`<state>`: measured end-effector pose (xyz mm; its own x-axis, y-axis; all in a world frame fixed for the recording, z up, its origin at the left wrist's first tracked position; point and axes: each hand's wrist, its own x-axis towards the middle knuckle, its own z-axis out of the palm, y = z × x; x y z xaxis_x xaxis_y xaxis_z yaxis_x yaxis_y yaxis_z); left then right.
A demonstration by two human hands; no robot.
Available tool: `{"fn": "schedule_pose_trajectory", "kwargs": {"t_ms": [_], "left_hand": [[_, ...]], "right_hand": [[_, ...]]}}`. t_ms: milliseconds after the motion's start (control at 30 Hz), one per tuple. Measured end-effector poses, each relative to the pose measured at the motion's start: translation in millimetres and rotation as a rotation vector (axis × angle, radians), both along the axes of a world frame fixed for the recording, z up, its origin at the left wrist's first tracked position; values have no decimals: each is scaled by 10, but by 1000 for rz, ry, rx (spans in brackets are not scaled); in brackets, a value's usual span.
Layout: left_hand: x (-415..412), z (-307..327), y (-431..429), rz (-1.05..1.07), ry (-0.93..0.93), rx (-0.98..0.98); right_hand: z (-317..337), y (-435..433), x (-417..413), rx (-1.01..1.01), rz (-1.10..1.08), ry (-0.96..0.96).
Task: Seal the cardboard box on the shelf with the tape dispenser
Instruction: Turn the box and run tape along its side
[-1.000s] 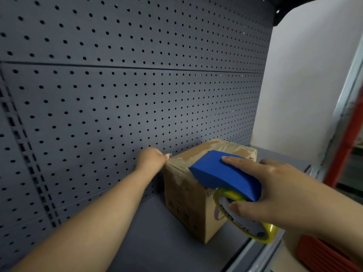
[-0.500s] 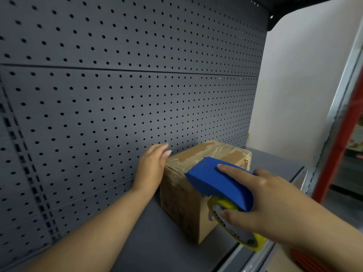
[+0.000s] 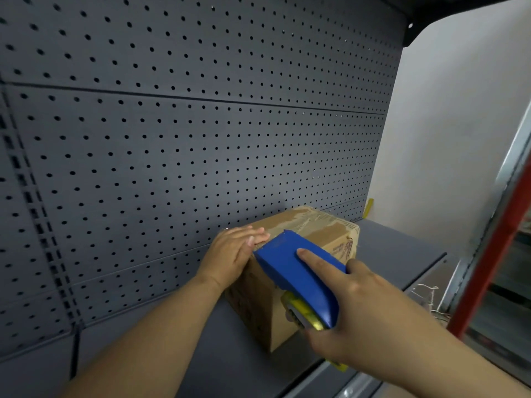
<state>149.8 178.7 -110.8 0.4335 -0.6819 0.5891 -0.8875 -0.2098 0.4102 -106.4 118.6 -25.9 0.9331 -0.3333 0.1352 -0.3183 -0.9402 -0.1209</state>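
Under our flat, unclenched left hand (image 3: pixel 236 255) we pin the cardboard box (image 3: pixel 290 282); right hand (image 3: pixel 356 314) grips the tape dispenser (image 3: pixel 298 277), steadying its run.

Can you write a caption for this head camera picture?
Left hand steadies the cardboard box while right hand presses the blue tape dispenser on top.

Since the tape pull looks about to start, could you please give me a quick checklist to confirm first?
1. Cardboard box flat on the shelf: ok.
2. Left hand bracing the box's top left edge: ok.
3. Right hand gripping the tape dispenser: ok.
4. Dispenser nose over the near top edge: ok.
5. Tape end stuck to the cardboard: cannot tell, hidden.
6. Top flaps fully closed: cannot tell.
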Motion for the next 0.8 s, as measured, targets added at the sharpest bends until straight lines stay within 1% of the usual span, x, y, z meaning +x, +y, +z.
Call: {"fn": "schedule_pose_trajectory", "kwargs": {"t_ms": [133,300,533,600,667,700,800], "left_hand": [[-8,20,11,-16,18,-15],[-56,42,19,12,31,15],[-104,84,38,98,79,134],[-168,126,64,147,110,198],[-262,187,90,249,189,176],[-312,215,99,306,195,159],[-449,276,95,366,88,217]], "right_hand": [[-45,-42,-99,10,30,-32],[-98,-21,-259,27,45,-48],[-170,-37,-360,74,87,-61],[-197,-48,-364,70,110,-69],[-189,-82,-361,86,118,-69],[-174,-99,-356,97,119,-64],[-124,-116,-351,118,131,-47]]}}
